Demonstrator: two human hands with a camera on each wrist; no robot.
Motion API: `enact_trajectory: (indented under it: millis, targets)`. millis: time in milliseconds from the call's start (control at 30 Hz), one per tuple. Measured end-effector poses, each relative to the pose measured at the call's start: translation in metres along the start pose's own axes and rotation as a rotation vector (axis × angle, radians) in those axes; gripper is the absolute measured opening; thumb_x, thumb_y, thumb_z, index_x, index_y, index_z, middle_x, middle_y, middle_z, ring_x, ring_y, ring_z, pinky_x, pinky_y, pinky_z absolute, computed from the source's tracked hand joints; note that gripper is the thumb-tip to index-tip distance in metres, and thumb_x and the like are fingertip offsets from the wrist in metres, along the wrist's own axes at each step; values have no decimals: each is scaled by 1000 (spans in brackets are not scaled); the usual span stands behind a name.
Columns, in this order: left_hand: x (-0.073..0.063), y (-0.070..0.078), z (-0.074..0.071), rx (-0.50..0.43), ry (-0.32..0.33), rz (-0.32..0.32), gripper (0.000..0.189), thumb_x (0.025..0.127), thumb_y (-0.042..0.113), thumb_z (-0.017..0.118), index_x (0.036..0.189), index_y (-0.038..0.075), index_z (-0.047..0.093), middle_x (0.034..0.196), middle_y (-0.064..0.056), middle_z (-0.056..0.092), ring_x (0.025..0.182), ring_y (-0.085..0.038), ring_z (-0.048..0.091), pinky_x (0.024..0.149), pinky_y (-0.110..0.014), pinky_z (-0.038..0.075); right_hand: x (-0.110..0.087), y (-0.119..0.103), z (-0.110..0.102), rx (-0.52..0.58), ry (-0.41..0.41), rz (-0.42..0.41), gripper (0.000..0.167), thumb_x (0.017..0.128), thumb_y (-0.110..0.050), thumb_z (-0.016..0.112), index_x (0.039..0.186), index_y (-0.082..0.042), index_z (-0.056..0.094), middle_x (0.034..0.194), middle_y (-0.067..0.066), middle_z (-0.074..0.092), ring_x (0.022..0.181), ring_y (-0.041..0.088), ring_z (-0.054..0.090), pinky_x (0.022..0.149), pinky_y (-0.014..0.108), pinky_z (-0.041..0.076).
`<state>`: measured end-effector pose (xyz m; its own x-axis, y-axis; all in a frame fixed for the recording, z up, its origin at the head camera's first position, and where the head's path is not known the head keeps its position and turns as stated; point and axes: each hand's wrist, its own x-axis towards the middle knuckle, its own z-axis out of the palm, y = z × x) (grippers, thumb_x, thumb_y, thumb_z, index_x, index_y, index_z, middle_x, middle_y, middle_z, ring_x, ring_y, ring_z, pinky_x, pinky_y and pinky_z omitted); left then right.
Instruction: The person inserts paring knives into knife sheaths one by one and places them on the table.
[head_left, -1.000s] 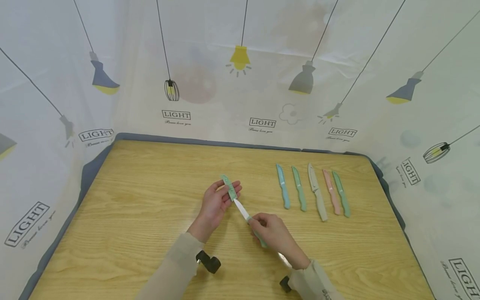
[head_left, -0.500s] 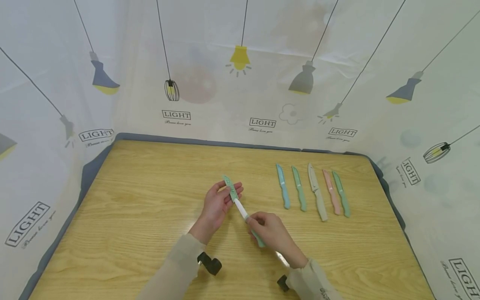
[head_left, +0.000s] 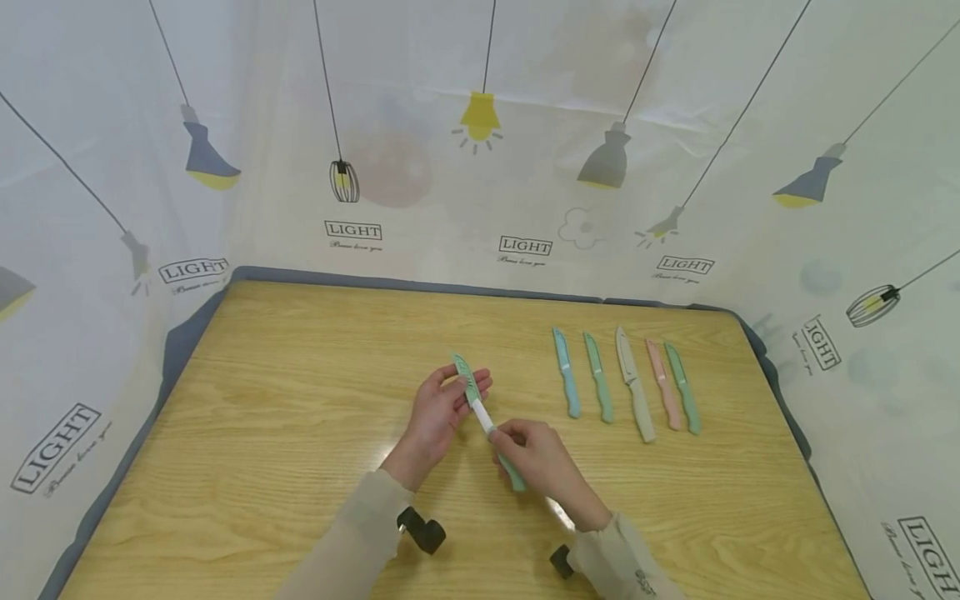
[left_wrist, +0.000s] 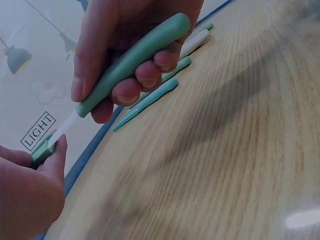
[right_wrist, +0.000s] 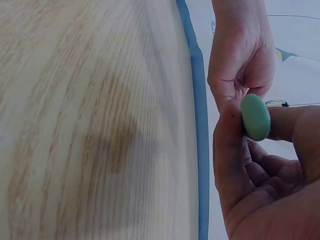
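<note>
Over the middle of the table, in the head view, my left hand (head_left: pixel 435 417) pinches a green blade sheath (head_left: pixel 467 377) between thumb and fingers. My right hand (head_left: pixel 538 457) grips the green handle of a paring knife (head_left: pixel 513 473), which slants up toward the sheath. The front of its white blade (head_left: pixel 482 415) is hidden inside the sheath; a short bare stretch shows between the hands. From the left wrist, the fingers wrap the handle (left_wrist: pixel 135 57) and the sheath's mouth (left_wrist: pixel 49 145) surrounds the blade. The right wrist view shows the handle's butt end (right_wrist: pixel 256 117).
To the right lies a row of several knives with covered blades: a blue knife (head_left: pixel 567 375), a green knife (head_left: pixel 599 379), a larger cream knife (head_left: pixel 636 387), a pink knife (head_left: pixel 663 387) and another green knife (head_left: pixel 683 390). A printed curtain (head_left: pixel 420 250) stands behind the wooden table (head_left: pixel 300 375).
The blade has slid farther into the sheath, so less white shows. My left hand has shifted slightly right and my right hand slightly up and left. The row of knives is unchanged.
</note>
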<state>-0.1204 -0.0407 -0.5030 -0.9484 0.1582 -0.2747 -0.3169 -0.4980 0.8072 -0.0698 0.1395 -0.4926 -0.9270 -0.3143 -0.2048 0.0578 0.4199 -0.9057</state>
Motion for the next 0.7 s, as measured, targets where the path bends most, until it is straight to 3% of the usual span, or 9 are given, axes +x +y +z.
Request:
enact_trajectory:
  millis: [400,700]
  targets:
    - [-2,-5,4,1,-25,-6,43,110,2,43,149,-11,31,140,-32,58,128,-35,62,104,-37,53,7,-1,1,-29,33,-32,33,106,-25,60,104,6,72,78,7,72,62,13,64,59,26,53]
    - [-6,-8,6,24,-35,-7,40,110,2,41,147,-11,32,139,-31,59,127,-34,62,105,-36,53,9,-4,1,-17,52,-20,33,106,-24,59,106,6,72,77,4,72,63,14,65,58,25,53]
